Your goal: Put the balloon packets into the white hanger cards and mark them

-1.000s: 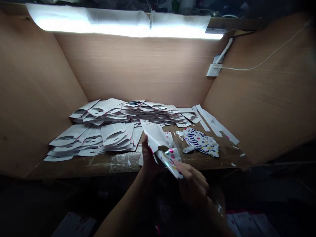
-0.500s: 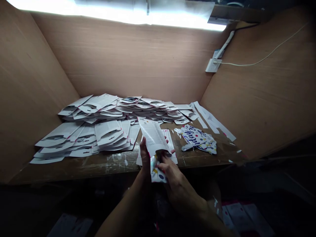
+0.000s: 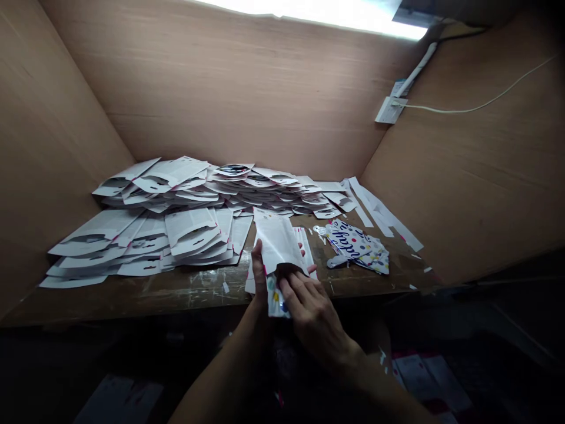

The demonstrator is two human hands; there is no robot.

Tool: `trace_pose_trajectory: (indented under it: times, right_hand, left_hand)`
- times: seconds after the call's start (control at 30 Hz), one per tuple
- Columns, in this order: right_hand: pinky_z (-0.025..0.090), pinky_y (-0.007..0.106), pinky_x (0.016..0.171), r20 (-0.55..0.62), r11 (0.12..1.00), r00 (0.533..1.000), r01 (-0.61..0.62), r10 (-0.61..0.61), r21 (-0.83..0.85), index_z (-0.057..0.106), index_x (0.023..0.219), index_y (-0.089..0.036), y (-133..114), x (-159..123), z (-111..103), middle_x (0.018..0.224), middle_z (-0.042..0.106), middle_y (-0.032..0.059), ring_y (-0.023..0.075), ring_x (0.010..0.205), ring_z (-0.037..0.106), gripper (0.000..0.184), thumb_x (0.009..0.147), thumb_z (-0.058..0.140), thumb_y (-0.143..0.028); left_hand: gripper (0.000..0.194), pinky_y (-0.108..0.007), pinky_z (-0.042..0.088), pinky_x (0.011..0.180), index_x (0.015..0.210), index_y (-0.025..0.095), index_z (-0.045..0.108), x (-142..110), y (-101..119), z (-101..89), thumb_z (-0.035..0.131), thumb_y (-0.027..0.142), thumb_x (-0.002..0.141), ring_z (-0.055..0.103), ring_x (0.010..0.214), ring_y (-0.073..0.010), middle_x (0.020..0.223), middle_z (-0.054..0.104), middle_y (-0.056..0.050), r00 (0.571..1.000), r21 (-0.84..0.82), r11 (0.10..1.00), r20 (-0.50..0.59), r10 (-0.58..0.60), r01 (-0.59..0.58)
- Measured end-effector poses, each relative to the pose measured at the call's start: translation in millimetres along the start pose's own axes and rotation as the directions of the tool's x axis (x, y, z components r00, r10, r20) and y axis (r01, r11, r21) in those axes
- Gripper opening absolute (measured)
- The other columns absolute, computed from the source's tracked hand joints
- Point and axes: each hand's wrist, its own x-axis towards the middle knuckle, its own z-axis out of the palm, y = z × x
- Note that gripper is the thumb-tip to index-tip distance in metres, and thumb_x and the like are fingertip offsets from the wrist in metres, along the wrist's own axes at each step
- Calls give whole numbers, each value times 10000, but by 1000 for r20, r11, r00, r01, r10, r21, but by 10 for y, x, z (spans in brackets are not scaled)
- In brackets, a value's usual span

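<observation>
One envelope [image 3: 278, 238] sits in the left hand [image 3: 261, 287] near the edge of the tabletop [image 3: 189, 290], thumb along one side, fingers [image 3: 312, 269] closed round to the other. The right hand [image 3: 313, 312] has its fingers half curled at the mouth, against the foil [image 3: 276, 305]; whether they pinch it I cannot tell. Both look light: envelope likely stiff but easily creased, foil thin and slippery, so the envelope's long edges seem the best hold

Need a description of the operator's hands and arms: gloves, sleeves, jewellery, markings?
Left hand and right hand: no gloves. No sleeves, watch or bracelet on the visible forearms. No rings or clear markings show, though some fingers are hidden and the lower forearms are dim.
</observation>
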Motion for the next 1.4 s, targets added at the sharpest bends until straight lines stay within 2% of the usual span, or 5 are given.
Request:
trace_pose_trajectory:
  times: [0.5, 0.7, 0.87, 1.2, 1.4]
  right_hand:
    - [540, 571, 982, -144, 985, 975, -164, 170, 51, 492, 1528, -200, 94, -141, -29, 1249, 696, 189, 395, 1184, 661, 488, 1047, 507, -282]
    - [504, 556, 1025, -346, 975, 916, -223, 206, -9, 612, 1414, -167, 823, 1254, -182, 1234, 673, 175, 339, 1171, 638, 410, 1051, 423, -182]
    - [497, 533, 1043, -139, 996, 986, -90, 92, 20, 618, 1397, -95, 945, 2072, -243, 1297, 684, 195, 333, 1196, 638, 405, 1053, 539, -294]
    - [561, 362, 759, 135, 597, 744, -617, 654, 512, 750, 1043, -181, 745, 128, 51, 902, 783, 83, 254, 834, 733, 372, 1011, 601, -521]
    - [555, 375, 826, 37, 491, 605, -679, 795, 545, 748, 1059, -170, 553, -181, 155, 990, 775, 107, 259, 922, 714, 385, 994, 618, -526]
  left_hand:
    - [867, -562, 490, 1098, 1346, 171, 656, 17, -184, 67, 628, 843, 799, 588, 1334, -435, 1342, 684, -180, 991, 173, 978, 88, 104, -118]
    - [926, -570, 277, 1200, 1451, 204, 532, 101, 398, -251, 940, 436, 653, 290, 1524, -480, 1546, 482, -244, 747, 999, -36, 3, 665, 28]
    - [508, -427, 437, 1009, 1165, 161, 621, 173, 580, -551, 852, 405, 784, 600, 1254, -402, 1237, 667, -230, 785, 898, -325, -37, 618, 298]
    - [142, -394, 437, 819, 1040, 210, 658, 182, 673, -765, 562, 307, 1002, 693, 908, -328, 927, 739, -139, 720, 918, -337, 88, 688, 209]
    - [225, -340, 459, 793, 849, 212, 635, 101, 610, -587, 615, 399, 973, 623, 811, -230, 852, 684, -60, 500, 989, -68, 125, 857, -130]
